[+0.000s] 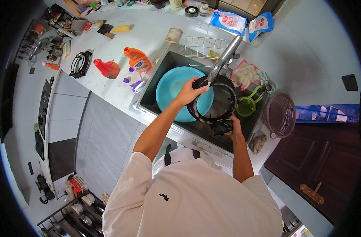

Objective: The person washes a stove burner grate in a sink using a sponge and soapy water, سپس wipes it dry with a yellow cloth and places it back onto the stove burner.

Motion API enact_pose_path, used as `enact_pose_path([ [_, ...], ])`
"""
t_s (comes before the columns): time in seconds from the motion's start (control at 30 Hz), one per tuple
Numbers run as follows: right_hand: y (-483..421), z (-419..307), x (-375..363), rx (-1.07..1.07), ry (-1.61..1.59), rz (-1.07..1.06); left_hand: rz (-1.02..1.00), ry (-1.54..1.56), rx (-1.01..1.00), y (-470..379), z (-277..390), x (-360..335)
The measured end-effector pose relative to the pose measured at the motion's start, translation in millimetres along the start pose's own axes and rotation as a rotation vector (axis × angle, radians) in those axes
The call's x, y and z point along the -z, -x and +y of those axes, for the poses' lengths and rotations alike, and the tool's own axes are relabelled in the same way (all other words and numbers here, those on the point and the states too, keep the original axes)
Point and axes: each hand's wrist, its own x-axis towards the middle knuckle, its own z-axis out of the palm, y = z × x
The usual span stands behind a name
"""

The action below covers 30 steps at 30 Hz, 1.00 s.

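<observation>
Over the dark sink [174, 59], my left hand [190, 91] grips the upper left rim of a black ring-shaped stove part [232, 102]. Water runs from the chrome faucet [226, 56] onto the ring beside my left fingers. My right hand [235, 127] is at the ring's lower right, closed around a dark, partly yellow thing, perhaps a scrubbing pad, pressed near the rim; the fingers are partly hidden. White streaks, seemingly foam, lie on the ring. Beneath it stands a light-blue plastic basin [174, 86].
A green strainer [246, 106] and cloth [246, 74] lie right of the faucet, near a brown plastic basket [279, 115]. A wire rack [204, 47] stands behind. On the left counter are orange [139, 60] and red [107, 68] bottles and another black stove ring [80, 64].
</observation>
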Motion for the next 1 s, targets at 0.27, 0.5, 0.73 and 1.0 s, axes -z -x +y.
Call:
enact_pose_path([
  [0.27, 15.7, -13.7, -34.3, 0.000, 0.124, -0.063, 0.044, 0.105, 0.039, 16.6, -20.2, 24.6],
  [0.5, 21.6, -17.7, -50.6, -0.008, 0.101, -0.094, -0.015, 0.186, -0.010, 32.7, -16.9, 37.8],
  [0.73, 20.5, -19.3, -49.7, -0.015, 0.105, -0.127, -0.081, 0.310, 0.020, 36.2, -15.0, 42.4],
  [1.0, 21.5, -19.8, -43.5, -0.035, 0.107, -0.120, -0.048, 0.683, 0.134, 33.7, -14.6, 34.2],
])
